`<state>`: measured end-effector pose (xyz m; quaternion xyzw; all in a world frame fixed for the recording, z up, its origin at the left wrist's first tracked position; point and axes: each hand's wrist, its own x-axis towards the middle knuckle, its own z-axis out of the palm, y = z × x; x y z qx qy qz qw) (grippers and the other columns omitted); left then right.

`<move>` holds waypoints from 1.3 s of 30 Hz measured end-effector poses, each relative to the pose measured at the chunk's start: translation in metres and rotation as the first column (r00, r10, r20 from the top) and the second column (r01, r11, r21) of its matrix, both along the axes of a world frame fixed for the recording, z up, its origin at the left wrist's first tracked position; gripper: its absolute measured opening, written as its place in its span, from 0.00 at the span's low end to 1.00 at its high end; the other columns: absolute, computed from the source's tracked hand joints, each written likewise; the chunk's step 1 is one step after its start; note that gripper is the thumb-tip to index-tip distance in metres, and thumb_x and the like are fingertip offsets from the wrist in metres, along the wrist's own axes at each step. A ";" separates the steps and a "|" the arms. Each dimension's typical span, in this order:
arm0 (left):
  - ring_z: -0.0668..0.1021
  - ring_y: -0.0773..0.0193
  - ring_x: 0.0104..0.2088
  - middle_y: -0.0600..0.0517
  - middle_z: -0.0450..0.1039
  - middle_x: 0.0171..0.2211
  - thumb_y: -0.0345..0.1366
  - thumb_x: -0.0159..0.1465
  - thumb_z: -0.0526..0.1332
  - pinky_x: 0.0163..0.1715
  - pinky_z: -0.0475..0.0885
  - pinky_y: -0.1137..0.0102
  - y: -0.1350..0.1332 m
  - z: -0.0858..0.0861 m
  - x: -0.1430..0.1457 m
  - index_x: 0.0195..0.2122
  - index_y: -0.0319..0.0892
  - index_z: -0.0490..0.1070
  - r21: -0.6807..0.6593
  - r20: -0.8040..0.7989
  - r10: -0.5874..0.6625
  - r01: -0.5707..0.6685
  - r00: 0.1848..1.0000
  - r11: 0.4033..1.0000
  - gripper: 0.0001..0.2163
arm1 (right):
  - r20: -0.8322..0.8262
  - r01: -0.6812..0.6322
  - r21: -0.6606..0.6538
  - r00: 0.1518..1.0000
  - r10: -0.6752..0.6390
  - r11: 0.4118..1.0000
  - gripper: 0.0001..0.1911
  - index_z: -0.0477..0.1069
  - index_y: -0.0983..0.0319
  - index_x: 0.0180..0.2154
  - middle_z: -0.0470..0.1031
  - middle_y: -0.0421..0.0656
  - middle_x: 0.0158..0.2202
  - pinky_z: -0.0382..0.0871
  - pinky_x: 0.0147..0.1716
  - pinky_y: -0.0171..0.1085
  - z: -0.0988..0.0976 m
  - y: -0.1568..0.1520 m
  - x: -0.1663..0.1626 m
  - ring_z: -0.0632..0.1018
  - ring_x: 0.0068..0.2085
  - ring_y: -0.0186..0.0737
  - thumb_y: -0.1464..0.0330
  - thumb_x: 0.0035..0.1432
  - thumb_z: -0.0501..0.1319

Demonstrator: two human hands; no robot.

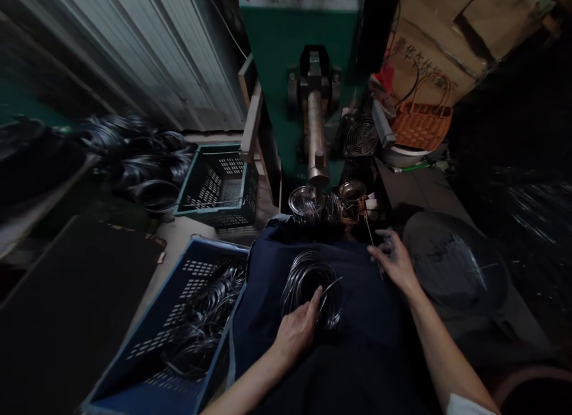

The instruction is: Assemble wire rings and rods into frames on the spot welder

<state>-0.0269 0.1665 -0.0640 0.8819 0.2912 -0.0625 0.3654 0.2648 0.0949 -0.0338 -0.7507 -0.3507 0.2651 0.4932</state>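
Observation:
A bundle of shiny metal wire rings (292,281) rests on the dark blue cloth (361,337) over my lap. My left hand (295,331) is closed on the near side of this bundle, its index finger lying across the opening. Beside that fingertip a loose wire end sticks out to the right. My right hand (393,263) pinches a thin rod (369,230), which slants up towards the machine's lower part; the rod's far end is hard to make out. More wire rings (310,211) sit below the machine's metal arm (316,135).
The green machine (268,57) stands straight ahead. At left are a blue crate (156,272) of wire rings, a green crate (214,212) and piled coils (129,146). A round dark stool (447,260) and a wicker basket (422,126) are on the right.

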 end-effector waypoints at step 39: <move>0.74 0.68 0.26 0.51 0.68 0.37 0.39 0.56 0.68 0.20 0.75 0.71 0.085 0.051 0.062 0.59 0.47 0.63 -0.954 0.161 0.719 -0.081 0.676 0.290 0.29 | 0.450 -0.489 -0.429 0.613 0.650 0.759 0.39 0.47 0.47 0.66 0.60 0.41 0.64 0.74 0.47 0.46 0.042 0.024 -0.090 0.72 0.57 0.48 0.62 0.57 0.61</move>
